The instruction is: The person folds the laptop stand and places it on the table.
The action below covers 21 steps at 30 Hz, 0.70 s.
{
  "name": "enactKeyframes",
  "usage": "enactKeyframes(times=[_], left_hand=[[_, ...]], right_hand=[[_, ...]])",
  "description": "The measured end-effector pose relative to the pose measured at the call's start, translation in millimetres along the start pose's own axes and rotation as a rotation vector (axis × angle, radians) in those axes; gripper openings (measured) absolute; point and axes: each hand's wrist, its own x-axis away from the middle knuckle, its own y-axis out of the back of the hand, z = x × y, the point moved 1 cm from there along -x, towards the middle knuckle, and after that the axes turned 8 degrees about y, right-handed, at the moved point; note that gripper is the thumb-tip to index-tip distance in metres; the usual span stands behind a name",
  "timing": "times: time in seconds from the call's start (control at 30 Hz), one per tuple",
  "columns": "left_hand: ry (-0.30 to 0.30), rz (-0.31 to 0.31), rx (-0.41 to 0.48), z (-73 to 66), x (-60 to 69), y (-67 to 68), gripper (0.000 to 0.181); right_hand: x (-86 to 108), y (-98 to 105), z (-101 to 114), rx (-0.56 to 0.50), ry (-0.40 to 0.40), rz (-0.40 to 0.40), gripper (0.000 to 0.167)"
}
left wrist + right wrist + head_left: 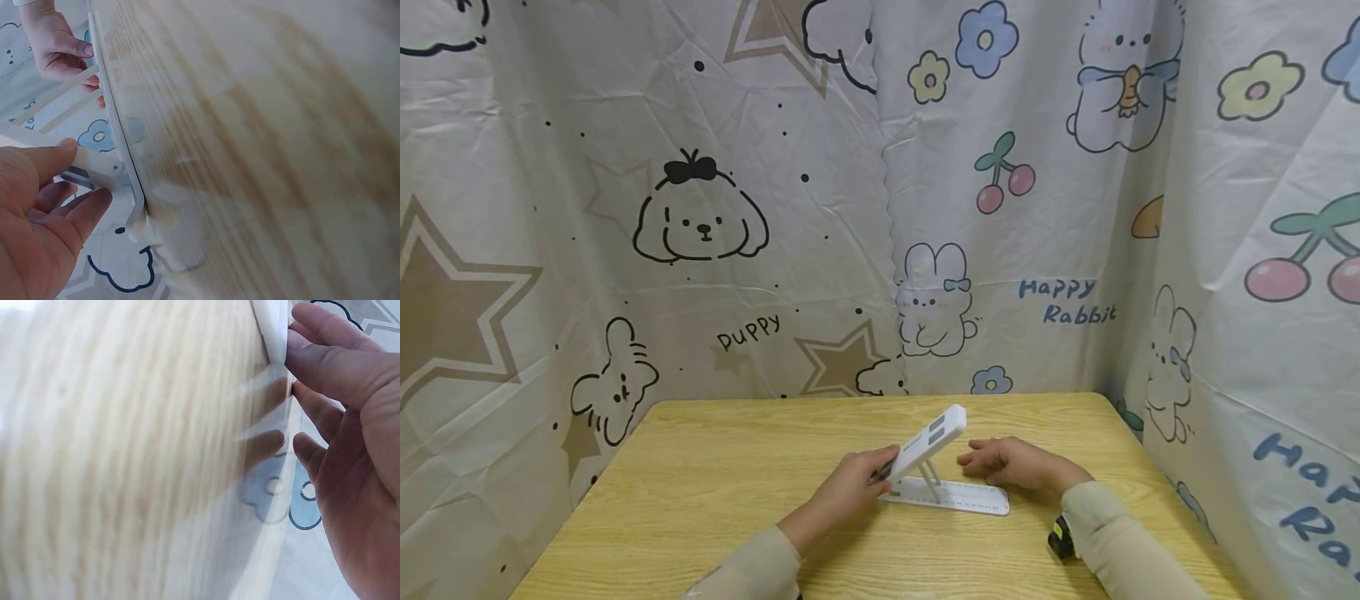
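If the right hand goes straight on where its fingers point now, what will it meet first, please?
Probably the support legs of the white stand, which rise left of the right hand in the head view; depth is unclear, so it might pass behind them.

Pale, creased curtains (842, 258) enclose the far, left and right sides. The left part carries brown stars (445, 312) and puppies (702, 212); the right, rabbits (935, 308), flowers (987, 54) and cherries (990, 199). A wood-grain table (722, 467) with rounded far corners stands before them, its top glossy with reflected light.
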Motion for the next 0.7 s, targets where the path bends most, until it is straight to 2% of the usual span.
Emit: enactKeyframes(times=[0.23, 0.5, 0.7], left_hand=[[-0.02, 0.004, -0.001, -0.7, -0.2, 1.6, 0.062], [-0.12, -0.012, -0.01, 5.2, -2.7, 4.3, 0.06], [-0.164, 0.038, 0.015, 14.0, -5.3, 9.2, 0.058]], right_hand=[[-0.1, -1.3, -1.9, 0.027, 0.061, 0.038, 0.042], [3.5, -7.6, 4.4, 0.004, 0.07, 0.062, 0.042], [5.5, -15.7, 18.2, -0.011, 0.08, 0.087, 0.041]])
